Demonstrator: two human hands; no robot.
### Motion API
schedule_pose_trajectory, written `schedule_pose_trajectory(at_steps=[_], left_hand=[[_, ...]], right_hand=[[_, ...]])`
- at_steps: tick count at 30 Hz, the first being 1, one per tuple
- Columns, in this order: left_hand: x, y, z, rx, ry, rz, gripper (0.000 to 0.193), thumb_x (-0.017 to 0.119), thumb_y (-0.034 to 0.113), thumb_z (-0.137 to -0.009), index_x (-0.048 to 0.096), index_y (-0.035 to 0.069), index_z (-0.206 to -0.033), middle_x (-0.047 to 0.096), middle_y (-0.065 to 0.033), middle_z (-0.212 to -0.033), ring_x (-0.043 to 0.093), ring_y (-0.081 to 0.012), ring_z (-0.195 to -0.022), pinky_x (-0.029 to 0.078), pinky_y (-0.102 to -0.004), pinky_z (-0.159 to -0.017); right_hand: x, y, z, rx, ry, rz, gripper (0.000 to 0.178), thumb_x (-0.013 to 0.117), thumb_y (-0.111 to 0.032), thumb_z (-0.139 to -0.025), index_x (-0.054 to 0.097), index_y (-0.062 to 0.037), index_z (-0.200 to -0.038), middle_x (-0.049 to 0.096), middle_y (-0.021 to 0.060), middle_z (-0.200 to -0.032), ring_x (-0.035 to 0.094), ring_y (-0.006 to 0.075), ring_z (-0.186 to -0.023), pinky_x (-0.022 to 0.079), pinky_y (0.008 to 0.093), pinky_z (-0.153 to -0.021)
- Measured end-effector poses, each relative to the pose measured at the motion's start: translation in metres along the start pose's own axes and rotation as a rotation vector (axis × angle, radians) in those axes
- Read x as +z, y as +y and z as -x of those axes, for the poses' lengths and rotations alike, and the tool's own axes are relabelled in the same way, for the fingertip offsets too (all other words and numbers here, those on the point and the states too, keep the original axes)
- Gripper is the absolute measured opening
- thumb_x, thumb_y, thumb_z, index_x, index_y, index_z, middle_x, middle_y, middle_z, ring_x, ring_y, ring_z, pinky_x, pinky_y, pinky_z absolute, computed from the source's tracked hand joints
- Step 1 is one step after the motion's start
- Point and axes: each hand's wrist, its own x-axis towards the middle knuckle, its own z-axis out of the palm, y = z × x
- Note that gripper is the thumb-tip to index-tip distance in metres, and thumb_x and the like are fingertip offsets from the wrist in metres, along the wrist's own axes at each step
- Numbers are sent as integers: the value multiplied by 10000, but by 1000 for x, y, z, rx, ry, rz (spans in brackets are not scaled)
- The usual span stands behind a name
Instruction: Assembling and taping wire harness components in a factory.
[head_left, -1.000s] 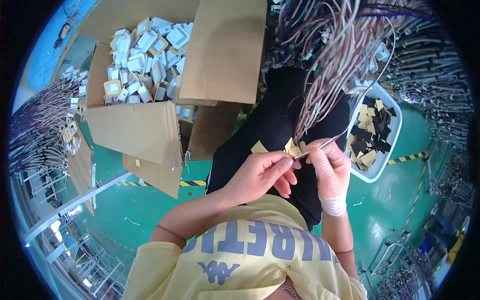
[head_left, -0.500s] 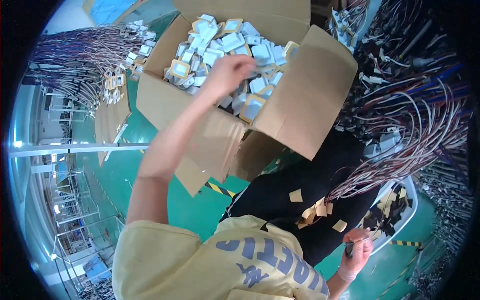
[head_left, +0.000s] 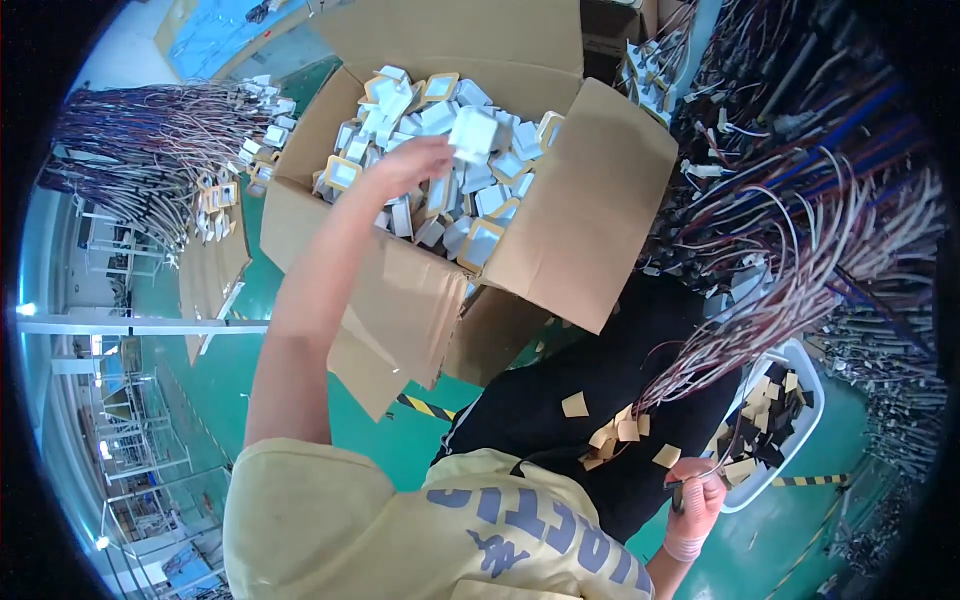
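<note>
My left hand [head_left: 412,168] reaches over an open cardboard box [head_left: 395,290]. Its fingertips pinch a white square plastic housing [head_left: 473,135], slightly blurred, above the pile in the box. Many similar white housings [head_left: 438,117], some with tan frames, fill the box in a loose heap. Low on the right, my right hand [head_left: 697,500] is closed around a thin cable with a small dark piece at its end [head_left: 678,495]. The fingers partly hide that piece. A bundle of red and white wires [head_left: 740,340] lies across my lap above this hand.
Tan foam squares [head_left: 608,432] lie on my dark trousers. A white bin [head_left: 815,400] with black and tan pieces stands at the right. Thick wire bundles hang at right and at left [head_left: 150,130]. A box flap [head_left: 590,205] rises beside the heap.
My left hand has come back a little to the left and now has a white housing at its fingertips. The whole view has shifted slightly. My right hand keeps its hold.
</note>
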Motion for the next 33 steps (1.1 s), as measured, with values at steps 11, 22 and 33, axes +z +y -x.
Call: schedule_pose_trajectory(at_steps=[11, 22, 33], left_hand=[[131, 130, 224, 1277, 227, -420, 207, 692, 123, -784, 629, 100, -980, 564, -24, -1003, 582, -181, -821, 476, -318, -718], [164, 168, 245, 1843, 99, -482, 189, 724, 98, -709, 657, 154, -877, 517, 29, -857, 532, -128, -706, 482, -279, -677], [225, 134, 288, 131, -856, 1059, 653, 659, 286, -883, 312, 93, -1401, 513, -98, -1254, 513, -189, -1141, 428, -298, -937]], right_hand=[[18, -54, 13, -253, 73, -8, 130, 576, -91, -796, 611, 22, -742, 606, 146, -965, 549, 194, -841, 436, 322, -772], [15, -80, 19, -53, -154, 110, 44, 665, -10, -793, 681, 25, -814, 619, 85, -955, 540, 125, -780, 433, 248, -700], [31, -53, 24, -177, -78, -20, 32, 643, -13, -784, 657, 12, -770, 609, 83, -853, 550, 178, -814, 427, 287, -727]])
